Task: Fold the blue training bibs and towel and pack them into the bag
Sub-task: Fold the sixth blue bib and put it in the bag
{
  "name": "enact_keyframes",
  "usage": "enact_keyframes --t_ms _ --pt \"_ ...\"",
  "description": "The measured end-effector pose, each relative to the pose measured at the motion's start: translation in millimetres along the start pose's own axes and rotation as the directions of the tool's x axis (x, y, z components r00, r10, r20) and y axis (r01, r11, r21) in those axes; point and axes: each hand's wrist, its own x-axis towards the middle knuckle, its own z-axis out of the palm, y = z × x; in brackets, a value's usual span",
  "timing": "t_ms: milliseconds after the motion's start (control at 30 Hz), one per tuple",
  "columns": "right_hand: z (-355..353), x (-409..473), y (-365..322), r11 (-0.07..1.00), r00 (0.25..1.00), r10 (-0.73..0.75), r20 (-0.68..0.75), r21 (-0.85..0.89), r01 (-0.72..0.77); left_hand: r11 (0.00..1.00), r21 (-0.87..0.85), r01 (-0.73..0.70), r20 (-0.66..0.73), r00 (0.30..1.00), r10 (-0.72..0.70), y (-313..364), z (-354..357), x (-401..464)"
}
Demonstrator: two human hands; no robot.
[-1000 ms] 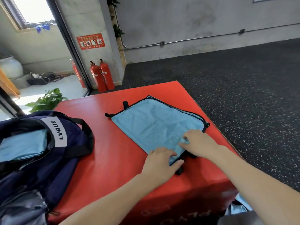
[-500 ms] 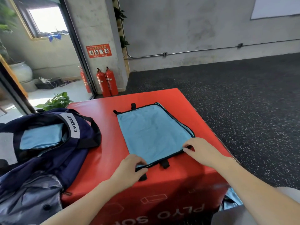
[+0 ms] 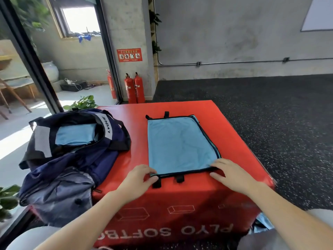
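One blue cloth [image 3: 75,135] already sits in the open bag [image 3: 72,156], well off to the left of the fingers. Another folded bib [image 3: 182,145] lies on the box [image 3: 234,141], its near corners pinched by the left hand [image 3: 139,179] and right hand [image 3: 232,173]; it still needs packing.

- The light blue, black-trimmed fabric bib [image 3: 180,145] is now lying squared to the red box's near edge.
- The left hand [image 3: 138,179] and right hand [image 3: 232,174] are spreading apart to pinch its near corners.
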Motion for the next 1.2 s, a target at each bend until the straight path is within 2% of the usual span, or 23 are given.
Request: enact_keyframes --t_ms 300,500,800,1033,1200 --pt "-3.3 -18.8 -2.0 0.997 0.999 -0.011 0.036 0.083 0.008 0.993 0.118 -0.022 0.026 0.999 0.019 8.9 5.3 -21.0" --pt "-2.3 -38.6 -9.7 0.995 0.998 -0.064 -0.011 0.077 0.065 0.994 0.089 -0.058 0.013 0.998 0.058 8.4 5.8 -30.6" --pt "4.8 -48.8 -13.0 0.989 0.990 -0.137 -0.023 -0.065 0.136 0.995 0.025 -0.100 0.006 0.995 0.100 12.2 -0.7 -35.8" --pt "4.2 -49.8 -12.8 0.971 0.984 -0.175 -0.014 -0.170 0.170 0.997 0.013 -0.073 -0.010 0.997 0.073 13.5 -4.2 -33.8" --pt "2.3 -49.0 -8.2 0.970 0.976 -0.213 -0.050 -0.129 0.205 0.999 -0.005 -0.048 -0.001 0.999 0.048 14.5 -6.4 -32.6"
